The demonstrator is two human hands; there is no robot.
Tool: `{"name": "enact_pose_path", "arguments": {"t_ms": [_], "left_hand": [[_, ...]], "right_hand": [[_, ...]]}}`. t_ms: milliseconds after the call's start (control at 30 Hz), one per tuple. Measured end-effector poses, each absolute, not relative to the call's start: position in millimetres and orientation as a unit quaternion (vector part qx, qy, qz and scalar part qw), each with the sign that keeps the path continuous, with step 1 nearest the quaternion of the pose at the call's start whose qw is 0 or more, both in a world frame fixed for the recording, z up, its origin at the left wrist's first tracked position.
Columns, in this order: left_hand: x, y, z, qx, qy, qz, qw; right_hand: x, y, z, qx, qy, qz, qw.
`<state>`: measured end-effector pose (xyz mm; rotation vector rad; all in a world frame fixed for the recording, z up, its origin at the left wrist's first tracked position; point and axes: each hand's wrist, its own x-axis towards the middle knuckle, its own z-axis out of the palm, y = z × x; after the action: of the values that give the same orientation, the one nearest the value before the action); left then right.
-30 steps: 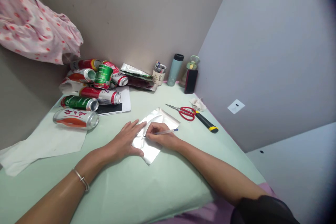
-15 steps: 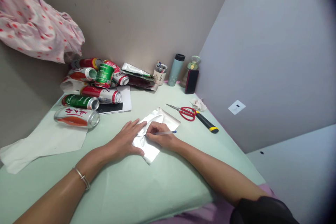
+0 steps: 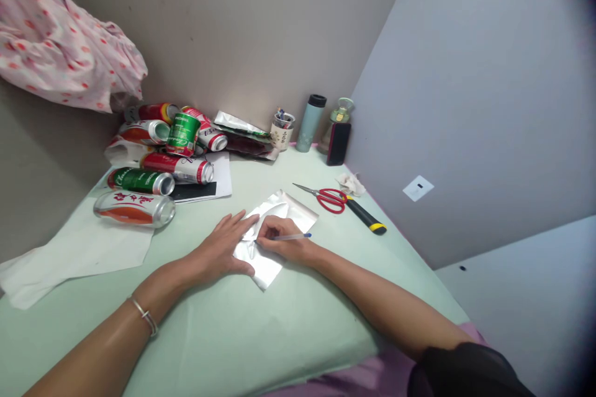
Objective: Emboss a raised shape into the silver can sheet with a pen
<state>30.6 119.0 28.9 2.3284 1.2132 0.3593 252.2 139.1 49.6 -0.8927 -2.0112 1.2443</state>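
Note:
A shiny silver metal sheet [image 3: 266,268] lies at a slant on the pale green table, creased near its middle. My left hand [image 3: 227,244] is spread open, with its fingers and thumb resting on the sheet's left edge. My right hand [image 3: 285,239] grips a clear pen with a blue end cap [image 3: 298,236]. The pen's lower end points down to the sheet between my two hands. My right fingers hide part of the sheet, so any mark under them cannot be made out.
Several drink cans [image 3: 135,208] are piled at the left, partly on white paper [image 3: 97,254]. Red-handled scissors [image 3: 331,200] and a black and yellow cutter [image 3: 367,217] lie at right. A pen cup [image 3: 282,131], blue flask [image 3: 311,124] and phone [image 3: 339,144] stand at the back.
The whole view has shifted very slightly. Both hands, the pen and the sheet keep nearly the same places.

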Motion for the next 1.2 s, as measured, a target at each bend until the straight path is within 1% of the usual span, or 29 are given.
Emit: {"name": "enact_pose_path", "arguments": {"t_ms": [1200], "left_hand": [[28.8, 120.8, 25.7, 0.858, 0.440, 0.125, 0.234]], "right_hand": [[255.1, 141.2, 49.1, -0.304, -0.783, 0.460, 0.289]]}}
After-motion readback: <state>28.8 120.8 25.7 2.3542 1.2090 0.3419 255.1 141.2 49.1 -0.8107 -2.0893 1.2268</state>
